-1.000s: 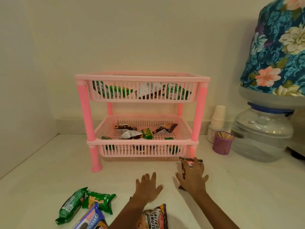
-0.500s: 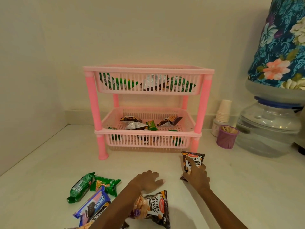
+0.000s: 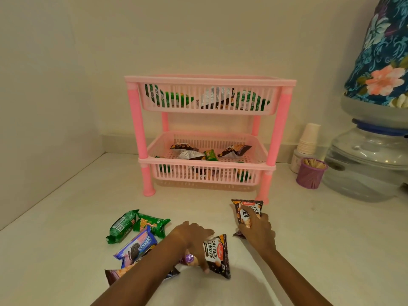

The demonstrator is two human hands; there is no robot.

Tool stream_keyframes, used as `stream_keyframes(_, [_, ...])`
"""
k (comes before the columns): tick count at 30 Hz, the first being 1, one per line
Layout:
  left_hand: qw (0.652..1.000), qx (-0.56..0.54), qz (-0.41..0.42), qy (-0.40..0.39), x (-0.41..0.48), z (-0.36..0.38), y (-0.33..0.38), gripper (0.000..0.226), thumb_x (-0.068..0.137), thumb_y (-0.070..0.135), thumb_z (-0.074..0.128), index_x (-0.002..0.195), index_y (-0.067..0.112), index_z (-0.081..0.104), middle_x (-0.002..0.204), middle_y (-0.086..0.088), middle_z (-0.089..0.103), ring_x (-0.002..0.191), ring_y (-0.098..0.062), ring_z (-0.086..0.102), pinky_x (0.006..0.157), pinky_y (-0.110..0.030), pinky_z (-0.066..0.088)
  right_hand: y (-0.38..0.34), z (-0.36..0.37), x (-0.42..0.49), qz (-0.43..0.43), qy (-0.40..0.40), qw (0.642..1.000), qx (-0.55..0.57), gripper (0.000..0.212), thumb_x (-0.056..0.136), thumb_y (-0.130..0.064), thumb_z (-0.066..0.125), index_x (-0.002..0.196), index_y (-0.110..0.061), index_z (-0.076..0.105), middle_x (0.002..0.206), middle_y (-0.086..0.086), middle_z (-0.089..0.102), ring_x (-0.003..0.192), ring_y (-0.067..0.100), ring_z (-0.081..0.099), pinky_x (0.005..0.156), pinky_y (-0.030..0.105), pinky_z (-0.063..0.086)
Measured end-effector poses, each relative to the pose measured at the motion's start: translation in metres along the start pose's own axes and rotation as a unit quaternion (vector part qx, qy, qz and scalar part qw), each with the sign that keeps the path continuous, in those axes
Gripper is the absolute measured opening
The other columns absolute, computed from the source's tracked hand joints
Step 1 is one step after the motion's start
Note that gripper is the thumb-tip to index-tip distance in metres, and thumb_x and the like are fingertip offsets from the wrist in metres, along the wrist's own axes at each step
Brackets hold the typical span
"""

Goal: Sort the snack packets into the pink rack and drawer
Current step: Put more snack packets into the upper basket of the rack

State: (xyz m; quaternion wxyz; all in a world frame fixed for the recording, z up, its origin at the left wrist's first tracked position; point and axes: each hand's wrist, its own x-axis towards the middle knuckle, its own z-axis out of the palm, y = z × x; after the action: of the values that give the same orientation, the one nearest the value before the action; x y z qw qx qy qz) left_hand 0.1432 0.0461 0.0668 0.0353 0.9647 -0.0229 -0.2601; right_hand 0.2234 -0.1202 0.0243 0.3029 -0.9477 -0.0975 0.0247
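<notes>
A two-tier pink rack [image 3: 141,138] stands against the back wall, with several packets in both baskets. My right hand [image 3: 257,231] grips a dark salted peanuts packet [image 3: 247,209] upright on the counter, in front of the rack's right leg. My left hand [image 3: 194,241] closes its fingers over a second salted peanuts packet [image 3: 217,256] lying flat. To the left lie two green biscuit packets [image 3: 123,225] [image 3: 152,224] and a blue Oreo packet [image 3: 138,247]. A brown packet [image 3: 114,273] shows partly under my left forearm.
A water dispenser jar [image 3: 366,164] with a floral cover [image 3: 382,58] stands at the right. Beside it are stacked paper cups [image 3: 308,139] and a purple toothpick holder [image 3: 310,174]. Walls close the left side and back.
My left hand drew back and curled down onto the flat peanuts packet. My right hand kept its packet and pulled it toward me. The camera tilted down, showing more packets.
</notes>
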Motion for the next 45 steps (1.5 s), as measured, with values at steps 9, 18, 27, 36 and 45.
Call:
stream_keyframes(9, [0.994, 0.076, -0.004, 0.076, -0.004, 0.007, 0.000, 0.070, 0.078, 0.035, 0.071, 0.136, 0.011, 0.039, 0.130, -0.017, 0.053, 0.120, -0.034, 0.050, 0.100, -0.042, 0.037, -0.008, -0.015, -0.006, -0.029, 0.028, 0.998, 0.054, 0.050, 0.089, -0.025, 0.056, 0.136, -0.032, 0.040, 0.123, 0.017, 0.047, 0.113, 0.035, 0.052, 0.097, 0.046, 0.045])
stream_keyframes(18, [0.975, 0.071, -0.009, 0.210, -0.015, -0.032, -0.021, 0.061, 0.079, 0.030, 0.065, 0.134, 0.015, 0.042, 0.126, -0.013, 0.058, 0.115, -0.031, 0.054, 0.094, -0.038, 0.040, -0.050, -0.054, -0.006, -0.129, 0.082, 0.983, 0.104, 0.052, 0.085, -0.017, 0.059, 0.132, -0.035, 0.044, 0.116, 0.011, 0.048, 0.105, 0.030, 0.056, 0.090, 0.039, 0.049])
stream_keyframes(27, [0.896, 0.024, -0.020, 0.444, -0.050, -0.129, -0.061, 0.062, 0.081, 0.038, 0.064, 0.137, 0.022, 0.042, 0.125, -0.005, 0.061, 0.114, -0.023, 0.056, 0.096, -0.034, 0.045, -0.131, -0.122, 0.010, -0.265, 0.156, 0.939, 0.153, 0.055, 0.082, -0.012, 0.059, 0.129, -0.038, 0.047, 0.119, 0.011, 0.043, 0.096, 0.027, 0.053, 0.091, 0.041, 0.049])
stream_keyframes(36, [0.811, -0.015, -0.073, 0.581, -0.095, -0.220, -0.087, 0.066, 0.077, 0.036, 0.068, 0.137, 0.021, 0.043, 0.125, -0.011, 0.061, 0.114, -0.030, 0.057, 0.093, -0.039, 0.045, -0.225, -0.183, 0.039, -0.361, 0.230, 0.893, 0.141, 0.054, 0.081, -0.017, 0.061, 0.128, -0.039, 0.045, 0.121, 0.014, 0.044, 0.097, 0.030, 0.055, 0.089, 0.040, 0.050])
stream_keyframes(45, [0.715, -0.142, -0.086, 0.679, -0.112, -0.275, -0.116, 0.059, 0.075, 0.033, 0.071, 0.129, 0.022, 0.050, 0.121, -0.011, 0.063, 0.109, -0.032, 0.058, 0.090, -0.042, 0.046, -0.300, -0.215, 0.099, -0.398, 0.187, 0.875, 0.205, 0.051, 0.083, -0.011, 0.059, 0.129, -0.029, 0.049, 0.111, 0.019, 0.056, 0.082, 0.026, 0.054, 0.083, 0.037, 0.051])
